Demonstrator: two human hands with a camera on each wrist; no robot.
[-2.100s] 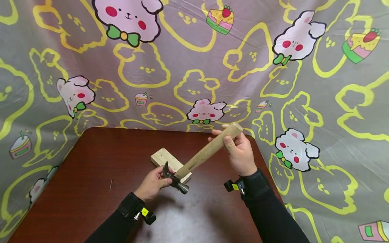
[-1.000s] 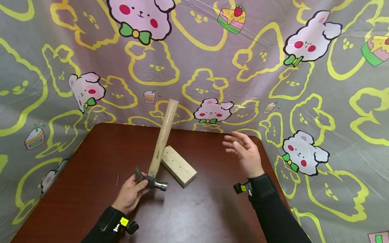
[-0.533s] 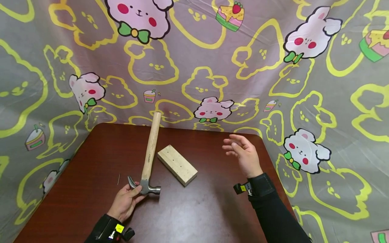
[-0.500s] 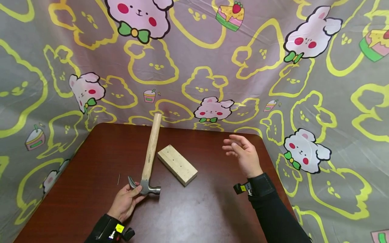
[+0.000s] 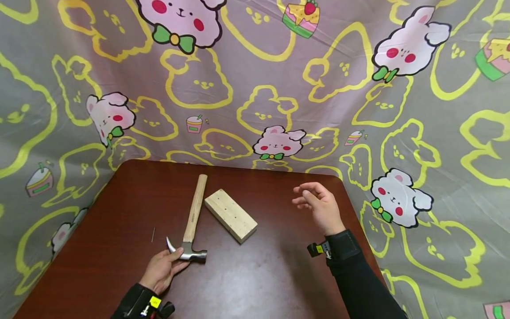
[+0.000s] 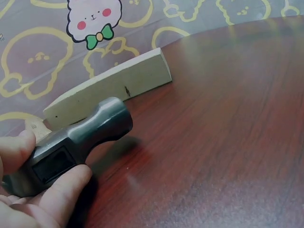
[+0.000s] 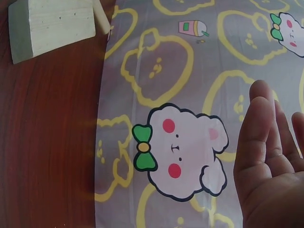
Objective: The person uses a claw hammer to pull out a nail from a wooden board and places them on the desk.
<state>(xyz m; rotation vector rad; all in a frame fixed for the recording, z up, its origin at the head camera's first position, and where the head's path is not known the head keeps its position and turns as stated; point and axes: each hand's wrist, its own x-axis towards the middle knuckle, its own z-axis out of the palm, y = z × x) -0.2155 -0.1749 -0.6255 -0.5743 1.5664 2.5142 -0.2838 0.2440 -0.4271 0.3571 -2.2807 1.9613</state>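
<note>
A claw hammer [image 5: 194, 217] with a pale wooden handle lies low along the table, its handle pointing to the far edge. My left hand [image 5: 161, 269] pinches its steel head between thumb and fingers, near the claw. In the left wrist view the hammer's striking face [image 6: 116, 118] points right, with a shadow on the table beneath. To the right of the handle lies a pale wooden block [image 5: 231, 215] with several small dark marks on top. My right hand [image 5: 319, 206] hovers over the table's right side, fingers relaxed and holding nothing; the right wrist view shows its fingers [image 7: 259, 128] loosely extended.
A thin nail [image 5: 153, 234] lies left of the hammer. The dark red-brown table [image 5: 275, 270] has rounded far corners. A patterned cloth [image 5: 223, 97] with cartoon rabbits hangs behind it and along both sides.
The right hand has let go of the hammer's handle. The left hand has carried the hammer left and lowered it, its handle swinging from raised right to pointing away along the table.
</note>
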